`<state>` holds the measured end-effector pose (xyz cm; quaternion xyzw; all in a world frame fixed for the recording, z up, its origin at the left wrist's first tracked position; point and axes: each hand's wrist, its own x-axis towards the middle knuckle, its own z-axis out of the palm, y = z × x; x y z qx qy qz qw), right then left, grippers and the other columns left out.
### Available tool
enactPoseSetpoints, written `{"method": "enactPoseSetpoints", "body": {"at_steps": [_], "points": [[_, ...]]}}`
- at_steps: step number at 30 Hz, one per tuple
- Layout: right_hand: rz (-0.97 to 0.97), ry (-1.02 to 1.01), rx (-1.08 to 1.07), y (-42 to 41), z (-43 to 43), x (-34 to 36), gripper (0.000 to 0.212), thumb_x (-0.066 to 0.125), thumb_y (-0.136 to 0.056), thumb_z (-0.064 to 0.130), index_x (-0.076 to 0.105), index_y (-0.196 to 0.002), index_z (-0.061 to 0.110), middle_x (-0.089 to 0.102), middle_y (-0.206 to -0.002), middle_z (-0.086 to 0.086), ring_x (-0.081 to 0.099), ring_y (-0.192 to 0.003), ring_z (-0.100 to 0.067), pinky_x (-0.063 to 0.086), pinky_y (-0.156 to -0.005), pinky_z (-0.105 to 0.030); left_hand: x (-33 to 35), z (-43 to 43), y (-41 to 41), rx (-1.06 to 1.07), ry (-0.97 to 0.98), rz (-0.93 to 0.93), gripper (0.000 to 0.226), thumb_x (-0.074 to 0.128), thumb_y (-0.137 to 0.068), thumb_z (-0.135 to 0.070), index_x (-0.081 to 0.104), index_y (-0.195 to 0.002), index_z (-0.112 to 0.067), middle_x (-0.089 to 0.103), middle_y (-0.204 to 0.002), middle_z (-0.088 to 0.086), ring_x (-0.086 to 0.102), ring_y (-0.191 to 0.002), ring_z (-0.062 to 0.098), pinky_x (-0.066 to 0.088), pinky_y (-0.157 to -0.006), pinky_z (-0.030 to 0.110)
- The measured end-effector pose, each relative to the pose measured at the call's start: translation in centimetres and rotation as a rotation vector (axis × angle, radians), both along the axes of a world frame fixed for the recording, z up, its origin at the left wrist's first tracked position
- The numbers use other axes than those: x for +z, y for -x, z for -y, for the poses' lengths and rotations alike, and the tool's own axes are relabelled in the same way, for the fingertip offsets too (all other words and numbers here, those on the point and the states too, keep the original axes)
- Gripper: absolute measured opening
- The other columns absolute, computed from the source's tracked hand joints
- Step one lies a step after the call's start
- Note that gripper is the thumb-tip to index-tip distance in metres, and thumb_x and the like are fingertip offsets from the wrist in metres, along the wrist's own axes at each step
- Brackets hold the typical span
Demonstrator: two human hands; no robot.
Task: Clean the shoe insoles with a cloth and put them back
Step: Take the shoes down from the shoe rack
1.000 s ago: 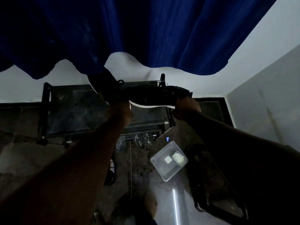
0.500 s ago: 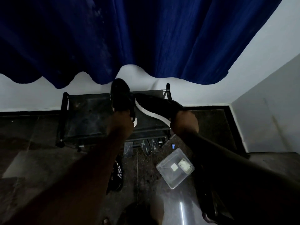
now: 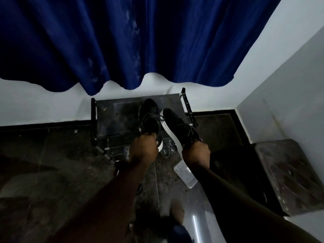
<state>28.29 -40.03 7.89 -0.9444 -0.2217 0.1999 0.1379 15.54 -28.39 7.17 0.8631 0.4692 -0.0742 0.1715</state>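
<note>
Toes point away from my hands, over the rack (image 3: 112, 116): my left hand (image 3: 142, 149) grips the left shoe (image 3: 149, 116) at its heel, my right hand (image 3: 195, 153) the right shoe (image 3: 177, 123).

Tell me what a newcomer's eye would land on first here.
The deep blue curtain fills the upper half of the view. Below it, at centre, the left hand and right hand each grip a black, white-soled shoe at its heel end, the left shoe and right shoe, in front of a dark shoe rack by the wall.
</note>
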Motion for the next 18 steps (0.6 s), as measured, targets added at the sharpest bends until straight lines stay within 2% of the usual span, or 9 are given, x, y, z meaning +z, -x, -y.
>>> {"method": "enactPoseSetpoints", "body": {"at_steps": [7, 13, 18], "points": [[-0.075, 0.051, -0.111, 7.9, 4.2, 1.1, 0.028, 0.064, -0.093, 0.025, 0.072, -0.115, 0.008, 0.073, -0.115, -0.016, 0.068, -0.108, -0.034, 0.049, -0.078, -0.029, 0.1, 5.1, 6.1, -0.118, 0.082, 0.017, 0.019, 0.055, -0.099, -0.022, 0.061, -0.117, -0.019, 0.068, -0.120, 0.009, 0.065, -0.112, 0.035, 0.054, -0.086, 0.043], [-0.152, 0.053, -0.172, 11.1, 6.8, -0.8, 0.032, 0.061, -0.092, 0.019, 0.070, -0.118, 0.004, 0.070, -0.120, -0.021, 0.065, -0.114, -0.039, 0.052, -0.090, -0.036, -2.5, 8.8, 9.7, -0.211, 0.091, -0.014, 0.022, 0.053, -0.103, -0.028, 0.059, -0.121, -0.018, 0.067, -0.121, 0.007, 0.065, -0.112, 0.034, 0.052, -0.086, 0.042], [-0.209, 0.105, -0.167, 11.3, 9.2, -4.7, 0.038, 0.062, -0.088, 0.019, 0.070, -0.122, 0.006, 0.069, -0.124, -0.021, 0.065, -0.115, -0.039, 0.054, -0.092, -0.037, -6.2, 11.6, 10.5, -0.239, 0.089, -0.035, 0.025, 0.051, -0.102, -0.035, 0.059, -0.118, -0.018, 0.068, -0.119, 0.008, 0.067, -0.108, 0.036, 0.051, -0.082, 0.039]]}}
